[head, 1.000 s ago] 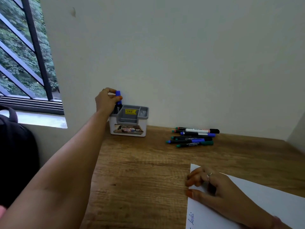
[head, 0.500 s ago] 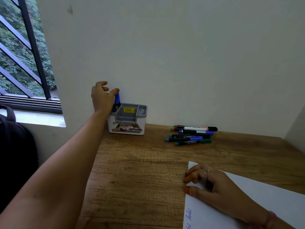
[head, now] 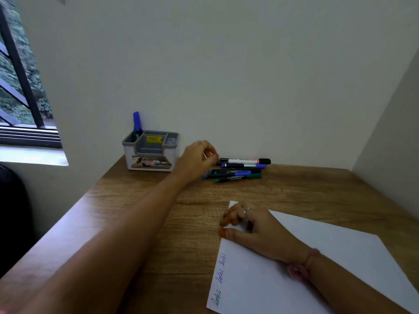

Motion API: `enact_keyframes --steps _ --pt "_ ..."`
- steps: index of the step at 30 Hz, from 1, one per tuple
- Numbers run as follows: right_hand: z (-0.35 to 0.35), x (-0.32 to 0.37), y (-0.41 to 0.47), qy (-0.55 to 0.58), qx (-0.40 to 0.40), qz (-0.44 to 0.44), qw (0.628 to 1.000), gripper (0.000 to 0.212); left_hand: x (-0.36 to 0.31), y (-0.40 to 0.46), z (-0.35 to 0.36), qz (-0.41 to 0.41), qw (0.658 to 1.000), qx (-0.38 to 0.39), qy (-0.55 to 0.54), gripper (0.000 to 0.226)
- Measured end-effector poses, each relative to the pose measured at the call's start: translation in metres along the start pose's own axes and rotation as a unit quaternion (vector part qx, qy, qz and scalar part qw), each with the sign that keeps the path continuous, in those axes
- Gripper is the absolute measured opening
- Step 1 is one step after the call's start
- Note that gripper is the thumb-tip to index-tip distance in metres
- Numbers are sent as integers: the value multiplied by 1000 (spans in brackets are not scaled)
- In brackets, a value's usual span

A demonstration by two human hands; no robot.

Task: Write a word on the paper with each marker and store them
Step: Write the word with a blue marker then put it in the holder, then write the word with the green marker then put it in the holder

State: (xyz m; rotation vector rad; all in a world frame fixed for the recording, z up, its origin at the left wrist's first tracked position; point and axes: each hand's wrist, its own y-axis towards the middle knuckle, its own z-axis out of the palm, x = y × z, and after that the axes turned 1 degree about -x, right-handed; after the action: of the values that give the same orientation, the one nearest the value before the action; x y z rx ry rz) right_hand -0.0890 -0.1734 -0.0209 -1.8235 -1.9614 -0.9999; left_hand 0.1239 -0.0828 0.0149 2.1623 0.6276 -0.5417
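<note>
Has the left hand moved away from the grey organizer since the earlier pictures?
Yes. The left hand left the organizer and went right, to the loose markers.
</note>
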Motion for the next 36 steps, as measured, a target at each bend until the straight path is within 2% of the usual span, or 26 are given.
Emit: enact_keyframes --steps 4,6,9,12,17,21,24,26,28,31,33,35,36 --pt "1 -4 2 -12 2 -7 1000 22 -11 -10 16 33 984 148 93 22" --pt "2 -5 2 -13 1 -13 1000 22 -13 -13 18 50 968 192 154 28" --pt "2 -4 3 -10 0 -16 1000 21 -14 -15 22 55 959 199 193 32" --pt "1 -3 3 -10 0 -21 1000 21 -17 -18 23 18 967 187 175 35" --pt "1 -2 3 -18 2 -26 1000 17 -19 -27 25 -24 964 183 192 25" --pt "-2 3 1 19 -15 -4 1000 14 -30 -37 13 -25 986 108 126 20" --pt "-5 10 2 91 -88 32 991 20 -46 -46 -7 -41 999 23 14 15" --pt "-8 12 3 126 -148 39 980 23 -58 -54 -21 -45 997 -7 -62 12" --pt "-9 15 3 141 -184 38 972 28 -73 -63 -35 -47 992 -9 -114 12" --pt "-10 20 2 155 -187 20 970 38 -97 -74 -53 -20 991 19 -129 18" --pt "-10 27 1 154 -177 -11 972 31 -109 -82 -60 1 990 47 -134 18" --pt "-9 33 -2 146 -158 -52 975 12 -117 -90 -61 9 985 60 -161 21" --pt "-10 35 -3 145 -155 -68 975 16 -119 -94 -61 2 981 58 -184 25"
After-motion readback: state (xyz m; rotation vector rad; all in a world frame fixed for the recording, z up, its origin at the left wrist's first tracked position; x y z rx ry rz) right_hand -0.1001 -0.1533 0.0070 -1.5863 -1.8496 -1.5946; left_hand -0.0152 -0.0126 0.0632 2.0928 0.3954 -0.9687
